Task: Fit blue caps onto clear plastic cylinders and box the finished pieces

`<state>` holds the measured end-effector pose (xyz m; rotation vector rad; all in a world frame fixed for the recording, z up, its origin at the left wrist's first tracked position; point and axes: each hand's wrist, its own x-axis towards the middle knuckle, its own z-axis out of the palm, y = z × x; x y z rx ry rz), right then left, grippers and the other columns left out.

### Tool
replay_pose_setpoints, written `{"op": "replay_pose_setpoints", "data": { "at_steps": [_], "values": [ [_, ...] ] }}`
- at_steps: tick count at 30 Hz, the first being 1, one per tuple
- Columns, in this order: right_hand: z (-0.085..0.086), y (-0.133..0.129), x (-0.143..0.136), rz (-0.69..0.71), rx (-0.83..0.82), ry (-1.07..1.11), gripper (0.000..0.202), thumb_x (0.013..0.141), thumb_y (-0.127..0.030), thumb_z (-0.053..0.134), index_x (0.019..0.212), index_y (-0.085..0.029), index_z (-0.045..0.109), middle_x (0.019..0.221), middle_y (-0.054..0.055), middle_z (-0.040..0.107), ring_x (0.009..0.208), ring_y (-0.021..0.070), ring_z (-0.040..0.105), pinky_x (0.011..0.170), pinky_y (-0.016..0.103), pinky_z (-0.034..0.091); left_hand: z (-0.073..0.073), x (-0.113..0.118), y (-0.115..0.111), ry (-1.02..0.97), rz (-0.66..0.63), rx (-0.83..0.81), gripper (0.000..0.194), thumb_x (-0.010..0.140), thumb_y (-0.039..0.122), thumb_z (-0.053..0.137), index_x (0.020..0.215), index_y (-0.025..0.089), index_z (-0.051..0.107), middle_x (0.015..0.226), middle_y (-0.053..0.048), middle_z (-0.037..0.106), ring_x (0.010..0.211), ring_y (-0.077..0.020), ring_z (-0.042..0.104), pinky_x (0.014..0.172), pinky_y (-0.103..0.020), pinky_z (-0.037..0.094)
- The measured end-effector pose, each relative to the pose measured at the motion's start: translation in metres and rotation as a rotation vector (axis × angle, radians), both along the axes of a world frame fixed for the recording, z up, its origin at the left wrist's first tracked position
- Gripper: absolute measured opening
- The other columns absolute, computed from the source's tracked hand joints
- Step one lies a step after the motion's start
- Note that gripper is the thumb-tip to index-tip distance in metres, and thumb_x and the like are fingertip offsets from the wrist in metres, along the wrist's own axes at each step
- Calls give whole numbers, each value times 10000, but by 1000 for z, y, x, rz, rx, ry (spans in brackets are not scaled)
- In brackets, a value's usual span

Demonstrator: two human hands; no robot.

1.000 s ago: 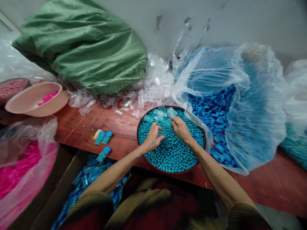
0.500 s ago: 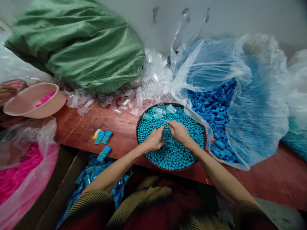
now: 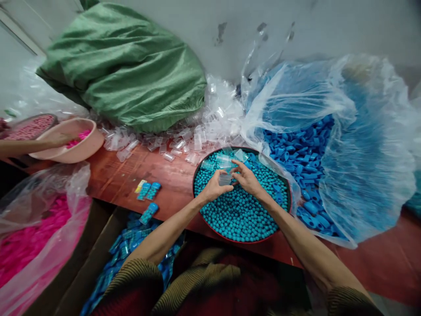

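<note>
My left hand (image 3: 214,188) is closed around a small clear plastic container (image 3: 225,179), its thumb and fingers on either side. My right hand (image 3: 246,179) is beside the container's right end, fingers apart and curved; whether its fingertips touch the container I cannot tell. Both hands are above a round, red-rimmed tray (image 3: 230,239) full of small turquoise beads (image 3: 243,219). More clear containers (image 3: 241,155) lie on the beads at the tray's far side, and a few blue plastic caps (image 3: 277,189) lie among the beads at its right.
Filled blue-capped containers (image 3: 148,213) lie left on the red table (image 3: 125,175). Behind are loose clear containers (image 3: 197,139) and a green sack (image 3: 131,70). A plastic bag (image 3: 365,175) spills blue caps at right. Another person's hand (image 3: 61,140) reaches into a pink bowl (image 3: 88,151).
My right hand's fingers have spread from a pinch. The container in my left hand has come up from the beads. At far left, the other person's hand has moved into the pink bowl.
</note>
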<state>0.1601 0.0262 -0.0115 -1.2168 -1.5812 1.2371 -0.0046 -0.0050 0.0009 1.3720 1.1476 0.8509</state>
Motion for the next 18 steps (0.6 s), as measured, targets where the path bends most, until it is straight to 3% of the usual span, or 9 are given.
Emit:
{"op": "replay_pose_setpoints", "data": {
  "at_steps": [3,6,8,10,14,18],
  "values": [
    [-2,-10,-1,31,28,-38,461,770,-217,501,1231,-212,505,817,-2,647,710,164,627,657,313,527,2,2,1,-100,9,-29,581,597,263,739,1094,165,453,1003,-61,577,848,-190,580,780,-331,459],
    [-3,-21,-2,2,176,-285,401,799,-179,493,1196,-191,549,853,27,690,787,180,645,787,336,500,4,2,-1,-63,-9,-5,764,553,236,760,1216,161,389,1065,-76,557,863,-186,580,789,-321,464],
    [-5,-30,-2,-24,248,-449,380,824,-171,480,1193,-190,568,932,55,705,846,193,652,801,327,492,5,0,-3,0,-94,-17,893,549,238,755,1314,154,301,1097,-90,554,896,-200,582,810,-332,467],
    [-6,-38,-1,6,279,-583,373,846,-173,468,1202,-199,577,1003,70,707,890,201,655,793,311,494,6,-2,-5,151,-179,-18,904,551,229,737,1332,132,293,1092,-99,564,919,-220,581,827,-350,467],
    [-3,-39,7,198,281,-720,337,872,-165,446,1147,-239,626,1057,47,704,956,190,646,815,281,486,5,-1,-14,610,-225,150,600,613,213,642,1177,116,460,1037,-105,579,950,-258,569,853,-389,457],
    [9,-12,4,121,351,-821,337,904,-165,390,1146,-217,620,1092,63,668,995,181,619,844,271,466,2,3,-25,860,-285,290,566,639,198,591,1179,97,453,1139,-152,538,1070,-304,509,913,-426,434]
  ]
}}
